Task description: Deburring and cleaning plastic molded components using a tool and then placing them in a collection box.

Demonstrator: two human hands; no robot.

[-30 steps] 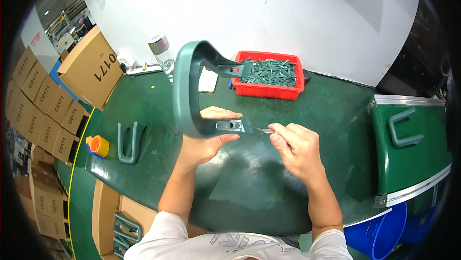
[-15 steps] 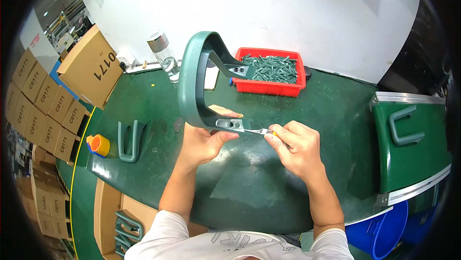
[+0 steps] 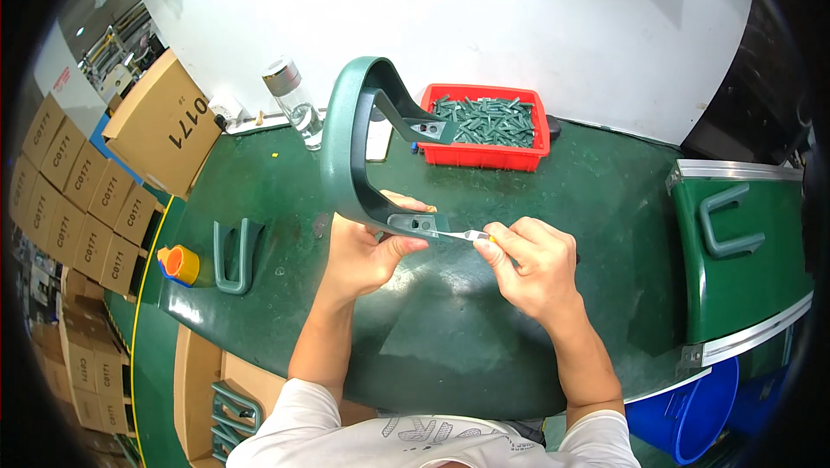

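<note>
While left hand [image 3: 367, 258] clamps green U-shaped plastic handle [image 3: 341, 148], right hand [image 3: 540, 271] pinches slim silvery metal tool [image 3: 472, 235].
Overpressing could gouge the handle.

One left hand [image 3: 367, 253] and one right hand [image 3: 538, 267]. Three separate green handles: one held handle [image 3: 342, 152], one lying handle [image 3: 221, 260] on the surface [image 3: 484, 338], one raised-bed handle [image 3: 735, 246]. Several more stacked handles [image 3: 249, 409] in one open box [image 3: 194, 381], too overlapped to count. One small tool [image 3: 472, 235]. One bottle [image 3: 296, 105]. One red bin [image 3: 484, 157], with green pieces [image 3: 493, 122] too numerous to count.
</note>
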